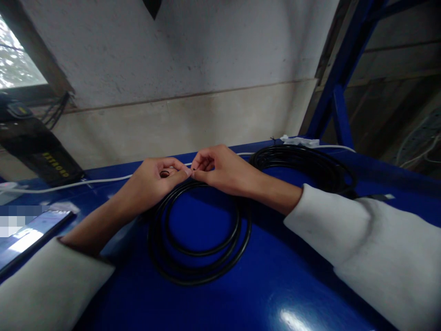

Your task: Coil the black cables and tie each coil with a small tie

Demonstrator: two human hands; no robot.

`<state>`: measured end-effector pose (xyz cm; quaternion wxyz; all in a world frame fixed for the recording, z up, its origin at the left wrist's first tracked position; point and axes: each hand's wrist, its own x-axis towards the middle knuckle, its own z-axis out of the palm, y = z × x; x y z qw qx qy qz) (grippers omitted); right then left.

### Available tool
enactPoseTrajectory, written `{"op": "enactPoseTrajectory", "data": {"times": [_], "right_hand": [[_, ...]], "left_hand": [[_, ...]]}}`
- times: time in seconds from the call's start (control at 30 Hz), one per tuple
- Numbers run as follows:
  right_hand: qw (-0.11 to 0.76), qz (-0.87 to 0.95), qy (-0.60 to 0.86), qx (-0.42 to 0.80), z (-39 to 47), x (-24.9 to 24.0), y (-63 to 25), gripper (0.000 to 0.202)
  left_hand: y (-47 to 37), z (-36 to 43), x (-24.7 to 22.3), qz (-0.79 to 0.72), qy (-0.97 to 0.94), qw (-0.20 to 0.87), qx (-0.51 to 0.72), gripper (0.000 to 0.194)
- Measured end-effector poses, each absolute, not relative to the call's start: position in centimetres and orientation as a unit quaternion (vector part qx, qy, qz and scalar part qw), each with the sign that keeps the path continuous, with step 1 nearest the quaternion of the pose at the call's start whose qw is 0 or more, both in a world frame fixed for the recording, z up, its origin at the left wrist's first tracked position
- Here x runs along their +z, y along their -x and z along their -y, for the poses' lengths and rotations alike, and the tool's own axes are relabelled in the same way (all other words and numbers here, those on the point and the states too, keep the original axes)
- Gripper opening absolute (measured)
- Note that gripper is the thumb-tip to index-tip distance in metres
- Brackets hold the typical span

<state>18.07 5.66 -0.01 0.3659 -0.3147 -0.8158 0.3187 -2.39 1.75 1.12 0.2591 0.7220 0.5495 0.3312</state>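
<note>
A coil of black cable (203, 278) lies in loops on the blue tabletop (201, 216), its far side just beneath both hands. My left hand (161, 177) is closed in a pinch at the top of the coil, with a thin dark loop showing by its curled fingers. Touching it fingertip to fingertip, my right hand (220, 170) is also pinched. A tiny dark bit shows between the fingertips, too small to make out.
Behind my right forearm sits a larger black cable coil (303, 161), with white plastic (299, 141) behind it. A white cord (93, 180) runs along the back edge. At left are a phone (31, 236) and a black machine (51, 156). A blue frame (339, 82) stands at right.
</note>
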Motion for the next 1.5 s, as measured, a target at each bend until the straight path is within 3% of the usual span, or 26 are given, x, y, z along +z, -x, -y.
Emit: {"op": "enactPoseTrajectory", "data": {"times": [0.57,1.5], "right_hand": [[0.378,0.777,0.380,0.329,-4.5,1.3,-18.1,0.011],[0.354,0.840,0.325,0.253,-5.2,1.0,-18.5,0.016]], "left_hand": [[1.9,-1.5,0.5,-0.537,-0.773,0.138,0.309,0.028],[1.5,-1.2,1.0,-0.544,-0.769,0.139,0.304,0.025]]}}
